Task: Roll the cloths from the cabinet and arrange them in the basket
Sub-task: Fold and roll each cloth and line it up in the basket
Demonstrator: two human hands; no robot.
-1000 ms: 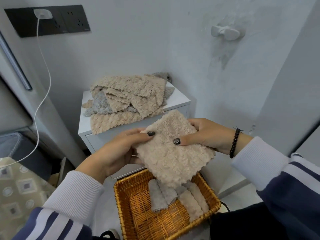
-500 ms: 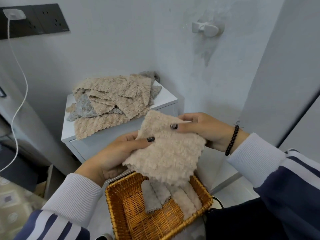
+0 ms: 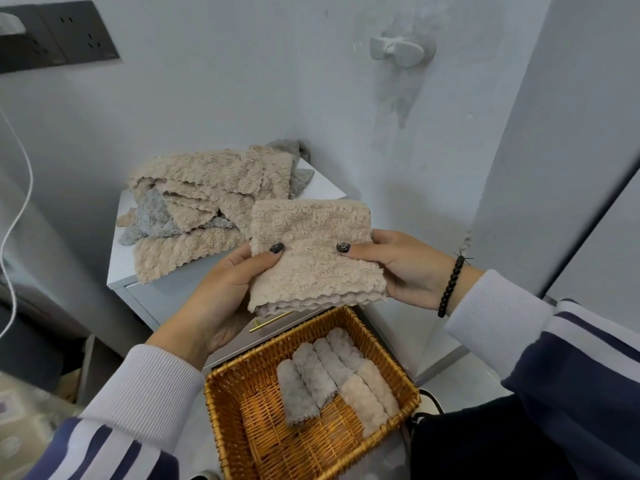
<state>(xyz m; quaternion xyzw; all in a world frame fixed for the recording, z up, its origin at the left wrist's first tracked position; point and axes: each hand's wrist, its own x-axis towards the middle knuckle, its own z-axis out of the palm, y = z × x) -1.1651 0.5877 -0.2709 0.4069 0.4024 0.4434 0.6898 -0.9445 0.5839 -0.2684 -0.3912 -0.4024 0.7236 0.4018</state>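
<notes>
A beige fluffy cloth, folded over with its scalloped edges at the bottom, is held in the air between my left hand and my right hand, thumbs pressed on its front. Below it a wicker basket holds several rolled cloths, grey ones and beige ones, lined up on its right side. Behind, a loose pile of beige and grey cloths lies on top of the white cabinet.
A black socket panel with a white cable is on the wall at upper left. A white hook sticks out of the wall. A brass drawer handle shows under the cloth. Patterned floor lies at lower left.
The cloth hung open and slanted before; it is now folded over and held level, higher above the basket. The rolled cloths in the basket have come into full view.
</notes>
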